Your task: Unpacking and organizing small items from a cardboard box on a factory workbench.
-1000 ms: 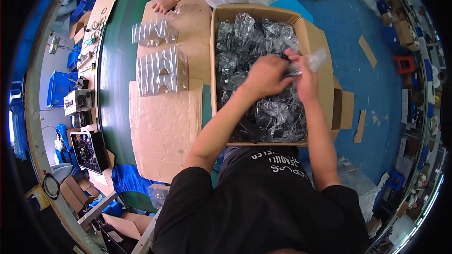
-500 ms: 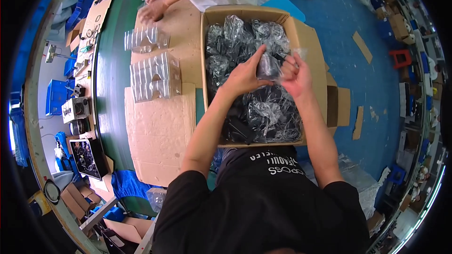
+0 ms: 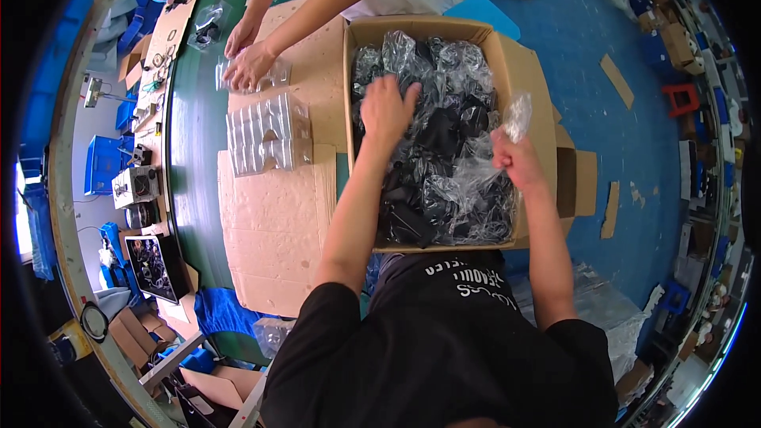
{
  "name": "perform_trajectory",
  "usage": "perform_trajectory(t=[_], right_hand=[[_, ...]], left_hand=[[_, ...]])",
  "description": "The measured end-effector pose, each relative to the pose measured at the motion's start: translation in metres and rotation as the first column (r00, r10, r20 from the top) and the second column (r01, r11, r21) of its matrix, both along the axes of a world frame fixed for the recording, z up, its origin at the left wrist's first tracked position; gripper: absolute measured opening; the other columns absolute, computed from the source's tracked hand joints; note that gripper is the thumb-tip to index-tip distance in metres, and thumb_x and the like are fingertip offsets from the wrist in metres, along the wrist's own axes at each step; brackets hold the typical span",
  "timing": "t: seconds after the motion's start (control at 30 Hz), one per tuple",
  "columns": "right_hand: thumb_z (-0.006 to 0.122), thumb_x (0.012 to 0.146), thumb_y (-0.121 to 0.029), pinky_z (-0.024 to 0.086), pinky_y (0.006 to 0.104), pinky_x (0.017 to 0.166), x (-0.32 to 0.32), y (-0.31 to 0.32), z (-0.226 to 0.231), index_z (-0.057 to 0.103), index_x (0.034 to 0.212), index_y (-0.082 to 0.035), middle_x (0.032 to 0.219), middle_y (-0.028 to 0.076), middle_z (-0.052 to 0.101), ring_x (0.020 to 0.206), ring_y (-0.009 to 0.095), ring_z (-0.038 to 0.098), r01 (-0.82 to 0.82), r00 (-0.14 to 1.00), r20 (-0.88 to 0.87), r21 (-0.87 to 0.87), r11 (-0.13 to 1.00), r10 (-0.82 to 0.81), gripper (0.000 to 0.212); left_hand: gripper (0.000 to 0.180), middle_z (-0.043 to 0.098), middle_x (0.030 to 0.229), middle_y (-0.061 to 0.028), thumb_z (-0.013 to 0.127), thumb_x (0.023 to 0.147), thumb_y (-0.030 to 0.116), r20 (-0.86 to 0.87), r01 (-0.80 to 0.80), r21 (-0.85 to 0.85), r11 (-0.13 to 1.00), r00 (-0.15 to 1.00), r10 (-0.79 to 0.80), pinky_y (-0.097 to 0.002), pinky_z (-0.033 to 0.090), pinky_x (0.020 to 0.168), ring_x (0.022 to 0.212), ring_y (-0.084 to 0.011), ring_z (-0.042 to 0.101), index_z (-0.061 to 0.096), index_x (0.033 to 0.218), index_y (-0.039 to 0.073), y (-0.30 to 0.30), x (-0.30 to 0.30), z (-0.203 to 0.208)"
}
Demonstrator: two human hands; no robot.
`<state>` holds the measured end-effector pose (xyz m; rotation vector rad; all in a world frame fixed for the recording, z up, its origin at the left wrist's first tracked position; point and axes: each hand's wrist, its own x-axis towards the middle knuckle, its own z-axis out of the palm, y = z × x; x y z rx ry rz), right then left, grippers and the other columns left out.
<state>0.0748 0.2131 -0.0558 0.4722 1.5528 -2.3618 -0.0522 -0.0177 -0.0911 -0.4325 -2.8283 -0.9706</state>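
Observation:
In front of me a cardboard box (image 3: 349, 111) is packed with dark parts in clear plastic bags. My right hand (image 3: 517, 160) is closed on a clear plastic bag (image 3: 519, 113) at the box's right side; part of it sticks up above the fist. Crumpled clear film (image 3: 476, 176) lies beside that hand. Over the box's left half is my left hand (image 3: 387, 113), slightly blurred, its thumb apart from the fingers and nothing seen in it. Bare black parts (image 3: 441, 128) show between the hands.
Left of the box, a clear ribbed plastic tray (image 3: 268, 133) sits on flattened cardboard (image 3: 273, 230). Another person's hands (image 3: 252, 66) touch a second clear tray beyond it. A bagged dark item (image 3: 208, 30) lies on the green surface (image 3: 190, 150). Box flaps (image 3: 529, 79) spread right.
My hands have parted: the left went left, the right slightly down and right with the bag. The other person's hands reached the far tray. A bagged item now shows on the green surface.

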Motion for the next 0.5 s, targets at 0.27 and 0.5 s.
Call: perform_trajectory(t=[0.27,0.5], right_hand=[[0.051,0.093,-0.021,0.045,0.0238,0.051,0.003,-0.026,0.008,0.06,0.102,-0.001,0.094,0.008,0.061,0.054,0.01,0.048,0.075,0.994,-0.092,0.091,0.993,-0.067,0.024],[0.066,0.075,-0.006,0.049,0.0283,0.066,-0.02,-0.071,0.043,0.06,0.112,-0.004,0.11,0.007,0.06,0.076,0.02,0.058,0.41,0.687,-0.662,0.693,0.593,0.3,0.038]], left_hand=[[0.034,0.057,0.066,-0.0122,0.053,0.09,0.029,-0.308,0.066,0.526,0.848,0.944,0.118,-0.0347,0.045,0.057,0.058,-0.0256,0.052,0.058,0.075,-0.001,-0.014,-0.035,-0.047],[0.035,0.057,0.065,-0.011,0.05,0.091,0.023,0.302,-0.224,0.682,0.696,0.953,0.011,-0.0305,0.041,0.055,0.057,-0.0126,0.044,0.06,0.078,-0.007,0.0,0.012,0.039]])
